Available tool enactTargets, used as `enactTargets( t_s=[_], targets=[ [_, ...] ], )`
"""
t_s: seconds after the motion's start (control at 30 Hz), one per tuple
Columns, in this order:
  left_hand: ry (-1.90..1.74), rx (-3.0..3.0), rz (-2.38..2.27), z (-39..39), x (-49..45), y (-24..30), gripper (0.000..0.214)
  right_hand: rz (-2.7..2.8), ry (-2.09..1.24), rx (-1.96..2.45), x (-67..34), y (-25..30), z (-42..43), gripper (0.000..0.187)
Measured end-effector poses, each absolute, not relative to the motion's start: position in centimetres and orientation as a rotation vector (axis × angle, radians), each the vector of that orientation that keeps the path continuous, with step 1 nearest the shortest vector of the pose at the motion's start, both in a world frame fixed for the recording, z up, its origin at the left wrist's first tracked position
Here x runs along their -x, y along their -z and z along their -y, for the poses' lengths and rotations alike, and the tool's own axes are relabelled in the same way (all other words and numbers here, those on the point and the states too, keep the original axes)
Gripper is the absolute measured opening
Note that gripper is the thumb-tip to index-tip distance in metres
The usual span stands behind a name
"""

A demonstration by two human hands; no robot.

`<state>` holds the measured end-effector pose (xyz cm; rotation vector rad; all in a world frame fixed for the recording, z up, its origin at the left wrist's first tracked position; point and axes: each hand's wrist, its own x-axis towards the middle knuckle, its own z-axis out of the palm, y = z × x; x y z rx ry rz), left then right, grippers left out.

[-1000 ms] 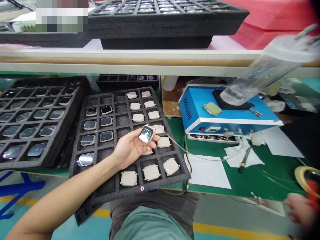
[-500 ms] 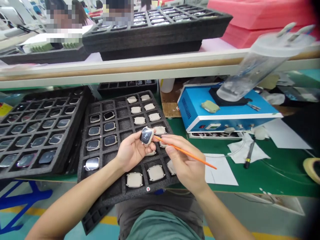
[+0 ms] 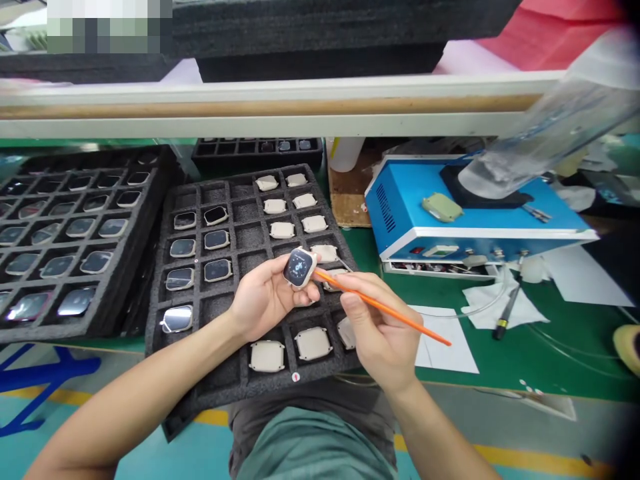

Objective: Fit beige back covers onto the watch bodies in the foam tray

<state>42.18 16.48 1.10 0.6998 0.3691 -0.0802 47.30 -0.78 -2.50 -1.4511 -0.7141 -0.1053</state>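
My left hand (image 3: pixel 263 300) holds a smartwatch body (image 3: pixel 299 269) without a strap, its lit screen turned up toward me. In my right hand (image 3: pixel 383 327) is a thin orange stick (image 3: pixel 395 312), gripped like a pen. The stick's near end slants down to the right, and its other end meets the watch's right side. A thin grey tip also shows beyond my right fingers; what it belongs to I cannot tell. Under both hands lies a black foam tray (image 3: pixel 220 383) holding dark-screened watches (image 3: pixel 218 271) on its left and beige watch cases (image 3: pixel 313 343) on its right.
More watches fill a stacked foam tray (image 3: pixel 107 293) at left. Behind right stands a blue machine (image 3: pixel 395 200), carrying a green watch case (image 3: pixel 443 207) and a clear cylinder (image 3: pixel 530 150). A black pen-like tool (image 3: pixel 507 310) rests on white tissue. A shelf edge (image 3: pixel 280 123) crosses above.
The view has tilted down and closer, so the shelf looks nearer. Both hands keep their hold on the watch and the orange stick, whose tip stays at the watch's side.
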Motion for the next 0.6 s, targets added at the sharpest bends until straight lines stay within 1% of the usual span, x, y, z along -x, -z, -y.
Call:
enactTargets(
  t_s=[0.13, 0.33, 0.6],
  targets=[
    [0.082, -0.712, -0.358, -16.52, -42.16, -0.98, 0.034, 0.706, 0.128, 1.473, -47.31, 2.56, 0.77, 0.02],
    [0.083, -0.726, -0.349, -16.53, -42.15, -0.82, 0.033, 0.697, 0.104, 1.455, -47.32, 2.69, 0.68, 0.02],
    [0.075, -0.738, -0.355, -16.5, -42.18, -0.81, 0.042, 0.669, 0.074, 1.429, -47.63, 2.77, 0.69, 0.021]
  ],
)
